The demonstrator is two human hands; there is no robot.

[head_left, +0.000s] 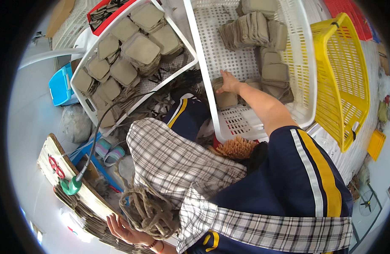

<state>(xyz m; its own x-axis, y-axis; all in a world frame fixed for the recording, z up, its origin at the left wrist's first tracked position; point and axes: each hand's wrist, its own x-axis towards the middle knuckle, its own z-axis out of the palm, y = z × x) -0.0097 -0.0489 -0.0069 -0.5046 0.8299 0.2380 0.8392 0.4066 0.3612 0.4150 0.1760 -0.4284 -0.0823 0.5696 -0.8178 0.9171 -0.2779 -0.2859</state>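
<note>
My right hand (229, 82) reaches into a white perforated basket (309, 63), fingers spread, over the edge of a stack of grey-brown square pads (226, 100). Whether it grips a pad is not visible; the fingers look apart. More upright and flat pads (250, 31) lie along the basket's far and right sides. At the lower left, my left hand (123, 230) hangs with its fingers apart beside a wooden board (93, 192). A tangle of grey-brown strips (150, 207) bunches just above that wrist. Layered brown pieces (87, 220) sit under the board's outer edge.
A white crate (195, 63) of stacked pads stands at the upper left. On the board are red-handled scissors (56, 166) and a green tool (70, 185) with a black cord. A yellow basket (343, 84) stands at the right. A checked apron (174, 156) covers my lap.
</note>
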